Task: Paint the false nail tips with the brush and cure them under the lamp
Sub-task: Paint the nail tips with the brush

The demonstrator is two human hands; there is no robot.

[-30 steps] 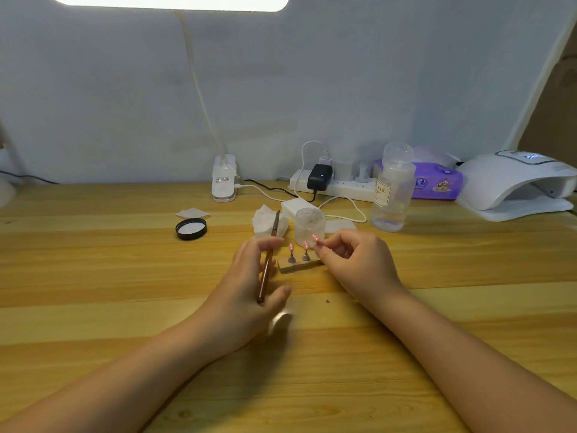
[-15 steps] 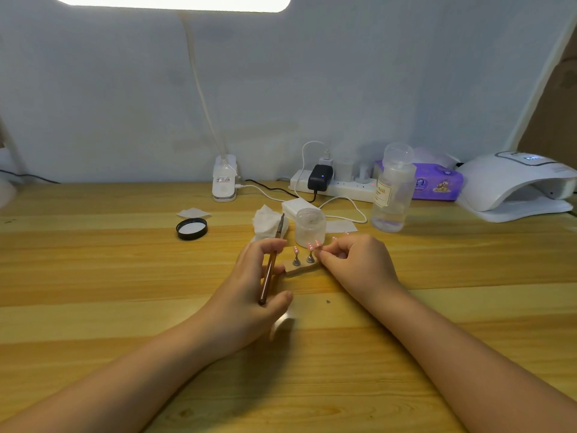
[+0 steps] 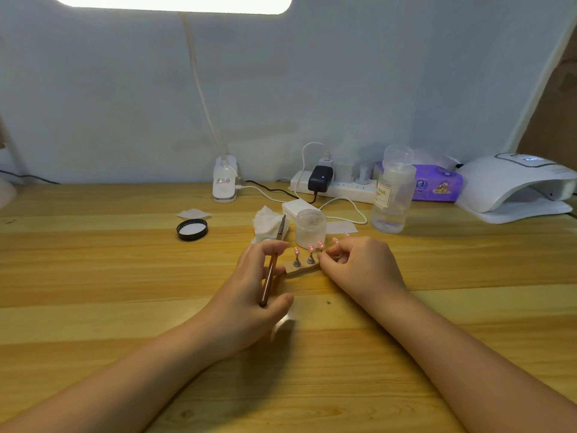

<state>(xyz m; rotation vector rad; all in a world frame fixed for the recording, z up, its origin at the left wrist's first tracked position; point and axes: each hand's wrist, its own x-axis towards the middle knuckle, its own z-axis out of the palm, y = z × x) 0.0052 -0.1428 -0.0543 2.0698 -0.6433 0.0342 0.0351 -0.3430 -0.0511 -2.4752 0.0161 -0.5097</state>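
Smudging threatens: your right hand (image 3: 363, 267) pinches a pink false nail tip (image 3: 320, 245) beside wet neighbours, while your left hand (image 3: 256, 285) grips the brown-handled brush (image 3: 271, 271)

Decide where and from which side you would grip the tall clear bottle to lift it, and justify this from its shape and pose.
Grip the bottle round its straight middle, below the narrower domed cap, coming from the front-right. It stands upright, so a sideways wrap holds it level. The power strip and tissue pack crowd the back, and the jar sits to its left.
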